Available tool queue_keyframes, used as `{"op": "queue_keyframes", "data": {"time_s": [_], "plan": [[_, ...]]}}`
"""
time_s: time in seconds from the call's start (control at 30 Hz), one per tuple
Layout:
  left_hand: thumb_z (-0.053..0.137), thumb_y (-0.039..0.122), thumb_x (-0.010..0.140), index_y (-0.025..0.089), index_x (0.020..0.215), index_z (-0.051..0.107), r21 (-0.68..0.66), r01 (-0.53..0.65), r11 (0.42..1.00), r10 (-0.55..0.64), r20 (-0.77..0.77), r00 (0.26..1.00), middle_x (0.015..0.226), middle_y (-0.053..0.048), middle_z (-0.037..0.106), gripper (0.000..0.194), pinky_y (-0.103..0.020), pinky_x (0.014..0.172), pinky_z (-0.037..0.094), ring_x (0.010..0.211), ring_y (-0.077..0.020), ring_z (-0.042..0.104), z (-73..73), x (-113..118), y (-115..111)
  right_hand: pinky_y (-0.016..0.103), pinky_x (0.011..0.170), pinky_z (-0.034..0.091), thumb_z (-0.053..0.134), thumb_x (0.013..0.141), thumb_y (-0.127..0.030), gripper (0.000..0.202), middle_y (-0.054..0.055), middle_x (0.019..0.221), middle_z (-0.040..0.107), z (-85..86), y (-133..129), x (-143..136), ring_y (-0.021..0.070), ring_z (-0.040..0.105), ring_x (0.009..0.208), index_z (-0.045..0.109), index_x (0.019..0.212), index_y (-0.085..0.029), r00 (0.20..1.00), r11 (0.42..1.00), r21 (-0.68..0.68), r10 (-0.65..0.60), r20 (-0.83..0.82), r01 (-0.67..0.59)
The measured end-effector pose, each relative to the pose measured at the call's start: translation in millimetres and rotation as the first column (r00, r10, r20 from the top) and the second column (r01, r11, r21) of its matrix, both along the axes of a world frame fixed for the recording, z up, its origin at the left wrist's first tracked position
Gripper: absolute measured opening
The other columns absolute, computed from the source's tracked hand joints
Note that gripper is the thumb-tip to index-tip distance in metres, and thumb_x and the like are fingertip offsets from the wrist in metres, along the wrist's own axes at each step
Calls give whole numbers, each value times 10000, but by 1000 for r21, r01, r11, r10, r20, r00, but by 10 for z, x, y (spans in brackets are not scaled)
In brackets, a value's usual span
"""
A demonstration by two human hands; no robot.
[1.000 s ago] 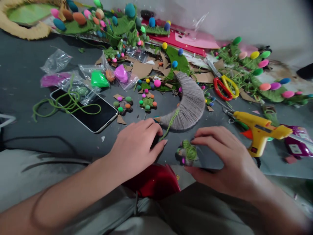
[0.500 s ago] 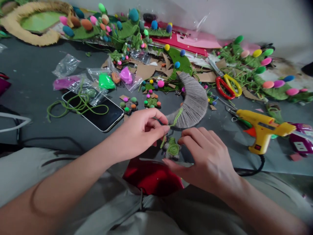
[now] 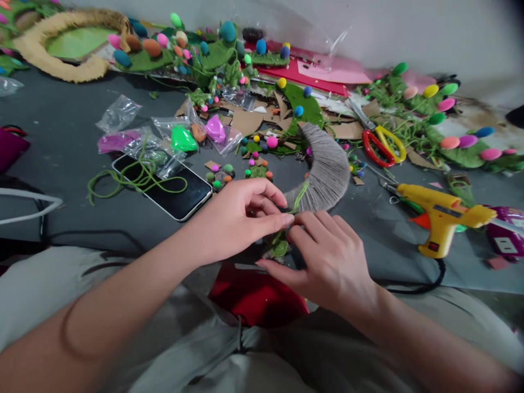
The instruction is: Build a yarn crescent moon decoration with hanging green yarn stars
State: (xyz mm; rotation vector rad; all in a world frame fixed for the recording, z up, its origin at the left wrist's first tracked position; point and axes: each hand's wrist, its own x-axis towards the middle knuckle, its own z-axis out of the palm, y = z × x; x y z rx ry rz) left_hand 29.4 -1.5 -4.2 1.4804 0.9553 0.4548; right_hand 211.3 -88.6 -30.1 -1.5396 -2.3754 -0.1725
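Observation:
My left hand (image 3: 256, 215) pinches a strand of green yarn (image 3: 302, 194) between thumb and fingertips. The strand runs up over a crescent wrapped in grey yarn (image 3: 329, 169), which lies on the table beyond my hands. Close by, my right hand (image 3: 327, 248) has its fingers curled and its thumb stretched out below, around a small piece with a green yarn spiral (image 3: 280, 249) and a greyish edge. Part of that piece is hidden behind my fingers. My two hands nearly touch at the fingertips.
Left of my hands a phone (image 3: 192, 195) lies under loose green yarn (image 3: 98, 188). On the right are a yellow glue gun (image 3: 436, 210) and red-and-yellow-handled scissors (image 3: 379, 146). Behind lie cardboard scraps (image 3: 245, 121), plastic bags (image 3: 118, 113) and a tan ring (image 3: 30, 46).
My right hand has moved left towards my left hand, and the green spiral piece has shifted left with it. My left hand still pinches the yarn. The whole view has shifted slightly.

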Motion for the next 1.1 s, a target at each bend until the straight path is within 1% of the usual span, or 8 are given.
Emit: {"op": "queue_keyframes", "data": {"time_s": [0.17, 0.3, 0.43, 0.57, 0.63, 0.7, 0.9, 1.1], "plan": [[756, 334, 861, 195, 981, 648, 8, 1, 1000, -1, 2, 1000, 764, 35, 722, 213, -201, 655, 518, 725, -105, 665, -8, -5, -3, 383, 680, 385, 545, 878, -748, 606, 85, 837, 678, 44, -14, 58, 217, 584, 764, 659, 798, -159, 1000, 1000, -9, 11, -14, -11], [756, 341, 862, 190, 966, 649, 8, -12, 1000, 12, 0, 1000, 760, 26, 713, 212, -204, 627, 504, 707, -107, 647, -19, 20, -25, 381, 683, 412, 627, 841, -723, 566, 97, 869, 689, 107, -33, 148, 221, 600, 770, 642, 797, -159, 998, 999, -18, 25, -63, -26], [786, 321, 834, 184, 954, 623, -38, 7, 999, -6, 28, 1000, 733, 33, 694, 244, -197, 610, 491, 684, -102, 626, -1, 58, -61, 350, 735, 495, 734, 842, -566, 400, 72, 915, 696, 184, -22, 282, 198, 628, 817, 640, 897, -181, 930, 985, -169, -32, -366, -32], [785, 317, 838, 189, 959, 582, -61, 72, 995, -68, 68, 995, 763, 30, 698, 269, -206, 647, 509, 722, -110, 647, 22, 71, -96, 257, 734, 548, 639, 963, -402, 270, 12, 1000, 719, 255, 8, 377, 144, 666, 858, 625, 1196, -264, 705, 860, -498, -283, -651, -114], [757, 315, 863, 193, 972, 574, -42, 96, 994, -93, 72, 993, 802, 26, 692, 245, -215, 671, 516, 757, -115, 655, 24, 66, -109, 239, 834, 557, 586, 1002, -360, 326, -7, 1122, 734, 273, 23, 374, 137, 688, 991, 600, 1326, -322, 651, 794, -563, -304, -695, -231], [724, 299, 889, 198, 986, 570, -15, 120, 993, -119, 61, 991, 846, 20, 687, 208, -230, 705, 524, 801, -122, 660, 20, 55, -116, 228, 919, 541, 571, 1012, -345, 321, -16, 1190, 739, 277, 43, 346, 132, 684, 1076, 635, 1326, -332, 635, 765, -579, -304, -710, -282], [679, 267, 910, 206, 1002, 540, -21, 126, 992, -126, 7, 992, 904, 10, 672, 178, -253, 741, 524, 834, -129, 654, 29, 5, -113, 269, 822, 572, 612, 977, -408, 296, 10, 1069, 779, 238, 121, 296, 154, 707, 920, 735, 1210, -274, 597, 789, -595, -406, -692, -152], [651, 309, 923, 207, 1004, 564, -77, 174, 982, -177, -24, 984, 858, 3, 678, 157, -257, 703, 486, 793, -138, 637, 76, -18, -108, 292, 765, 583, 649, 946, -347, 216, 31, 1045, 772, 185, 141, 317, 184, 712, 929, 761, 1109, -261, 634, 863, -496, -331, -699, -97]]}}
